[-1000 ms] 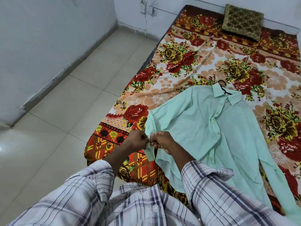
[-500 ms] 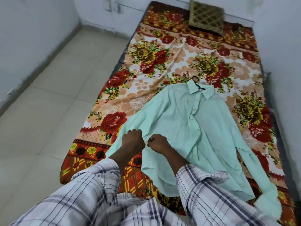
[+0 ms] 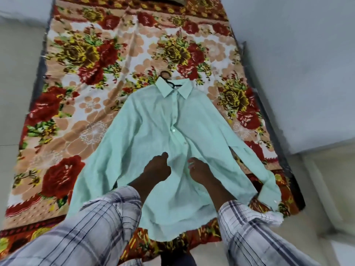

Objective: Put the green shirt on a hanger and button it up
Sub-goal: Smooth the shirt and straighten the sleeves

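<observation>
The light green shirt (image 3: 153, 131) lies face up on the bed, collar away from me, sleeves spread to both sides. A black hanger (image 3: 171, 84) sits inside the collar with its hook poking out above. Several buttons show down the placket above my hands. My left hand (image 3: 157, 168) is curled closed on the lower front of the shirt, left of the placket. My right hand (image 3: 199, 170) is just right of it, fingers bent onto the fabric at the placket. The picture is blurred, so the exact pinch is unclear.
A floral red, yellow and cream blanket (image 3: 86, 112) covers the bed. A dark bed frame edge (image 3: 259, 104) runs along the right beside a white wall (image 3: 307, 73). Tiled floor (image 3: 15, 73) lies to the left. My plaid sleeves fill the bottom.
My hands have shifted from the shirt's left front edge to its lower middle and moved slightly apart. The view has swung to look straight down the bed.
</observation>
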